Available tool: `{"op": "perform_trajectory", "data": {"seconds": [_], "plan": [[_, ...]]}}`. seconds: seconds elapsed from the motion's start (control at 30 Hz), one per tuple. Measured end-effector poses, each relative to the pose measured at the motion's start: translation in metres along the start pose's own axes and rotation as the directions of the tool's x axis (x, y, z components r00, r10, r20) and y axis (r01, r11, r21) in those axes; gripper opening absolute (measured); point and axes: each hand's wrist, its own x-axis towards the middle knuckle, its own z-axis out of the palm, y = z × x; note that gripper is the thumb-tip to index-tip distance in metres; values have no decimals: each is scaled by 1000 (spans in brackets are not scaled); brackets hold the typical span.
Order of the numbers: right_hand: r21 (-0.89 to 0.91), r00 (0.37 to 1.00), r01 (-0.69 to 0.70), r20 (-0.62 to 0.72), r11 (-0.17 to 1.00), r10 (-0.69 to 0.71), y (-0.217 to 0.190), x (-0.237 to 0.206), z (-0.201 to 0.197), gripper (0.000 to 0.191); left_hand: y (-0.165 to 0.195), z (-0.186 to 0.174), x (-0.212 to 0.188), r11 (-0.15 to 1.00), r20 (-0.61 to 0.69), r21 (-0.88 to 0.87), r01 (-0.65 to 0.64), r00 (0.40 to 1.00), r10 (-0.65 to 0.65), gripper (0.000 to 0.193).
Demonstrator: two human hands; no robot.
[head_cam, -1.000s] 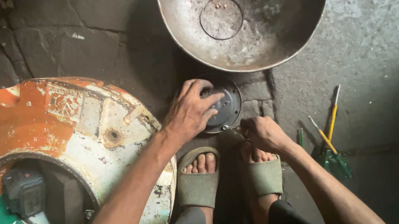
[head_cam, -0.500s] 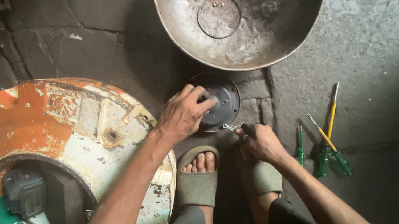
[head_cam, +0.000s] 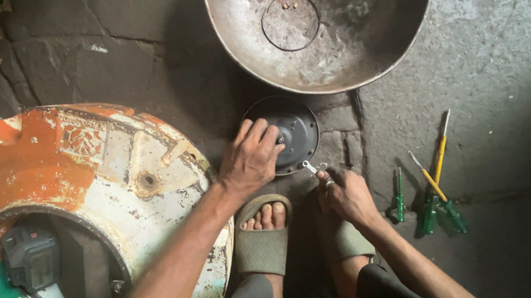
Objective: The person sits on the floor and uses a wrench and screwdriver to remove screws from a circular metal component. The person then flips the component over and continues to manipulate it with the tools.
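My left hand (head_cam: 253, 158) rests on the left edge of a small dark round metal plate (head_cam: 296, 128) that lies on the stone floor, fingers curled over its rim. My right hand (head_cam: 346, 194) is closed around a small metal tool (head_cam: 310, 166) whose tip points at the plate's lower edge. Both hands sit just above my feet in grey-green sandals (head_cam: 264, 246).
A large dented metal bowl (head_cam: 363, 46) lies beyond the plate. A worn orange, white and green round housing (head_cam: 59, 205) with a grey part inside stands at the left. Green and yellow-handled screwdrivers (head_cam: 434, 189) lie on the floor at the right.
My right hand has lifted off my foot and moved up toward the plate with the small tool. My left hand has stayed on the plate.
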Motion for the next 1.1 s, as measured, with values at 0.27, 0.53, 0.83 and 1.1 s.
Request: {"op": "perform_trajectory", "data": {"seconds": [0.27,0.53,0.83,1.1], "plan": [[110,969,40,-247,993,-11,1,10,-4,40,5,17,-19,999,-44,-23,33,998,-34,19],[21,943,60,-329,998,-50,-2,41,-7,40,3,25,-21,982,12,98,160,987,-162,87],[-7,960,-10,-279,1000,8,6,44,-2,40,-2,48,-9,950,180,-15,313,935,-305,120],[-5,949,-143,-286,990,135,6,52,17,48,1,61,-9,945,132,45,325,935,-328,122]]}}
